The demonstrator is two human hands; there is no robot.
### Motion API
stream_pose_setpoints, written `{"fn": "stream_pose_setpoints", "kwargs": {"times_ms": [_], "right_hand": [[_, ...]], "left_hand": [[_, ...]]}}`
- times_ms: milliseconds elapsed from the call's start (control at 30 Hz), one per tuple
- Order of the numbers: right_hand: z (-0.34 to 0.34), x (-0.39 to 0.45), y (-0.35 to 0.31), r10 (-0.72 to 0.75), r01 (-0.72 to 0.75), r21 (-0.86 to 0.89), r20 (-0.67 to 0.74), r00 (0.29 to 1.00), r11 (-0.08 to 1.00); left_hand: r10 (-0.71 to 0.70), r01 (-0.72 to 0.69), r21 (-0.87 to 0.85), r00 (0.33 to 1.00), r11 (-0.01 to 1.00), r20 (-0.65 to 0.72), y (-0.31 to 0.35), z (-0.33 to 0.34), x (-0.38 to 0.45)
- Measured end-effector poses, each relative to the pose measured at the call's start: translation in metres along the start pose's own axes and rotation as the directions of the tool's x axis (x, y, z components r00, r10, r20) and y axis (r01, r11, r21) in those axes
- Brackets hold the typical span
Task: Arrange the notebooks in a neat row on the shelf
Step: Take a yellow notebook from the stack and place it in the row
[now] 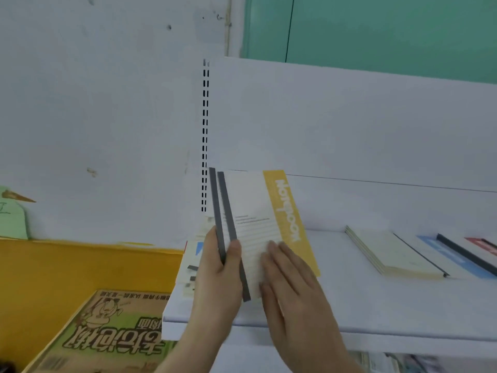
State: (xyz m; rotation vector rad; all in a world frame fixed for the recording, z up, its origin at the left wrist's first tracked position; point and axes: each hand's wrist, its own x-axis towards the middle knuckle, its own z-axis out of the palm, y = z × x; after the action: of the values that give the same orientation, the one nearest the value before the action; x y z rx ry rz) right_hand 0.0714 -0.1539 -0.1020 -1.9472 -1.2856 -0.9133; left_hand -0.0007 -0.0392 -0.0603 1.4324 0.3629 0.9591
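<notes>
I am standing two notebooks up at the left end of the white shelf (pixel 376 313), close to the slotted upright (pixel 205 130). My left hand (pixel 215 275) is gripping their grey spines, thumb wrapped over the front and fingers curled behind. It is holding the yellow-banded notebook (pixel 269 222) and the second notebook (pixel 215 208) behind it, of which only the grey spine shows. My right hand (pixel 290 284) is lying flat and relaxed against the yellow-banded cover, fingers straight, steadying it and pinching nothing. Both books are leaning back toward twelve o'clock, tilted a little rather than truly upright.

At about nine o'clock from my left hand, a few more notebooks (pixel 192 267) are lying flat near the shelf's left edge, partly hidden by my wrist. Out at three o'clock, well apart, a cream stack (pixel 387 249), a blue-covered notebook (pixel 451 254) and a red one (pixel 481 243) are lying flat on the shelf.

I judge this to be the early part of the job: the row is only being started. Next I will need to square this pair upright, then fetch the flat ones one at a time and press each against the standing pair so nothing slides or topples. Below at seven o'clock, a comic magazine (pixel 107 332) is resting on a yellow surface (pixel 67 267).
</notes>
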Motion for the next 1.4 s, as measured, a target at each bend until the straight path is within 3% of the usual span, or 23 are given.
{"fn": "stream_pose_setpoints", "kwargs": {"times_ms": [100,167,400,600,933,1233,1400], "right_hand": [[-0.030,0.001,0.017,0.357,-0.352,-0.096,0.036,0.934,0.931],[-0.045,-0.004,0.027,0.473,-0.465,-0.090,0.137,0.870,0.881],[-0.084,-0.032,0.052,0.557,-0.550,-0.096,0.222,0.800,0.829],[-0.140,-0.067,0.106,0.598,-0.581,-0.144,0.234,0.767,0.801],[-0.279,-0.136,0.226,0.660,-0.620,-0.229,0.226,0.716,0.751],[-0.371,-0.192,0.325,0.612,-0.573,-0.332,0.016,0.791,0.750],[-0.389,-0.211,0.385,0.604,-0.567,-0.448,-0.071,0.793,0.691]], "left_hand": [[0.026,-0.025,-0.029,0.999,0.999,0.035,-0.002,0.010,-0.002],[0.014,-0.010,-0.057,0.997,0.998,0.070,-0.006,0.021,-0.005],[-0.044,0.074,-0.138,0.976,0.988,0.212,-0.013,0.080,-0.030],[-0.133,0.167,-0.024,0.856,0.986,0.499,-0.007,0.140,-0.056],[-0.103,0.097,0.037,0.874,0.995,0.476,-0.009,0.316,-0.125],[0.052,-0.059,-0.006,0.808,0.998,0.587,-0.023,0.463,-0.173],[0.078,-0.198,0.134,0.791,0.971,0.607,-0.056,0.536,-0.169]]}}
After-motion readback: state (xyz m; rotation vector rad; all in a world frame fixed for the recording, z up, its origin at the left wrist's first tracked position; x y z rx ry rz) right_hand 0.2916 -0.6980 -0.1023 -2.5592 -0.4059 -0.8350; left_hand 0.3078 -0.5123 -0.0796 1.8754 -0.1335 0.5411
